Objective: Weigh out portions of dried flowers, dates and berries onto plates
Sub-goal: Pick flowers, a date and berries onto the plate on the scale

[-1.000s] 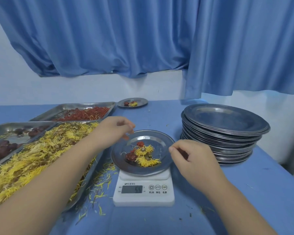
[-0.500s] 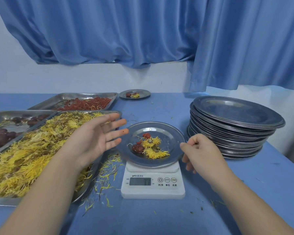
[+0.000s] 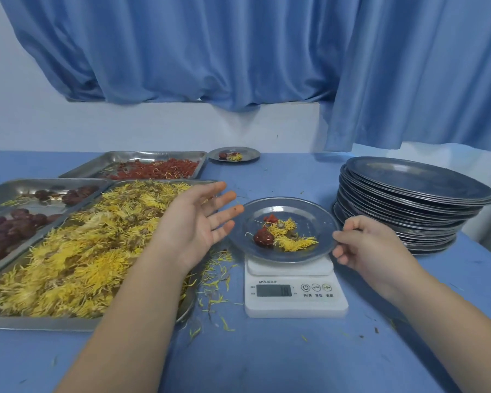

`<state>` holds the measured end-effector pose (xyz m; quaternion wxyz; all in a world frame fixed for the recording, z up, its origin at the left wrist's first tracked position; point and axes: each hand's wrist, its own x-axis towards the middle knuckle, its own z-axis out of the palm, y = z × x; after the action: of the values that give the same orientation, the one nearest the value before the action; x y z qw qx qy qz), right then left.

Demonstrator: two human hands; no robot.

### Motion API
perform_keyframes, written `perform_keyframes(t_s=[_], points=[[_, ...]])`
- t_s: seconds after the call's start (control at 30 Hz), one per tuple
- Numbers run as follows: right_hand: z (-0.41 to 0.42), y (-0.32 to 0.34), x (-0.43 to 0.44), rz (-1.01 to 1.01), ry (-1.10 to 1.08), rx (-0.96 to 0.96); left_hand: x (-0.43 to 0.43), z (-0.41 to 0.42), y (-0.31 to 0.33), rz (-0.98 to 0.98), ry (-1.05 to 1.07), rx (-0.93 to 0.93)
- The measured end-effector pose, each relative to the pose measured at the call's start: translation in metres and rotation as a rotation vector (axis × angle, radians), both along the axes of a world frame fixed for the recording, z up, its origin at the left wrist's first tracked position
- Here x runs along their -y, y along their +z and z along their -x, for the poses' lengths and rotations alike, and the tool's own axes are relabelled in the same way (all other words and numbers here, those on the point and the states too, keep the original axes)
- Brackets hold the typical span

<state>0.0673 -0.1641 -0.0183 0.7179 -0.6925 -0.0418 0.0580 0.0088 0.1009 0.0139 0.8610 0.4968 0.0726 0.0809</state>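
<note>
The plate (image 3: 316, 215) was pinched at its right rim by the right hand (image 3: 372, 246), the left hand (image 3: 197, 221) held open, empty; the portion (image 3: 288, 236) could be spilled by one-sided lifting.

A round steel plate (image 3: 318, 219) is sitting level on the white digital scale (image 3: 295, 307), carrying two yellow dried flowers (image 3: 294, 241), one dark red date (image 3: 263, 238) and a few red berries (image 3: 270, 218) near its middle.

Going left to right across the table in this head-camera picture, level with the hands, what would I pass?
Tray of yellow flowers → left hand → plate on the scale → right hand → stack of plates.
</note>
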Motion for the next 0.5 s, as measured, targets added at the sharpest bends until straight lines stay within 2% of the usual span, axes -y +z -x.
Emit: perform_keyframes(t_s=[0.13,0.5], points=[[-0.010,0.008,-0.008,-0.098,-0.020,0.022,-0.002,0.001,0.003,0.119,0.047,0.036],[-0.090,0.027,-0.087,-0.093,-0.124,-0.025,-0.010,0.000,-0.001,0.470,0.179,0.121]])
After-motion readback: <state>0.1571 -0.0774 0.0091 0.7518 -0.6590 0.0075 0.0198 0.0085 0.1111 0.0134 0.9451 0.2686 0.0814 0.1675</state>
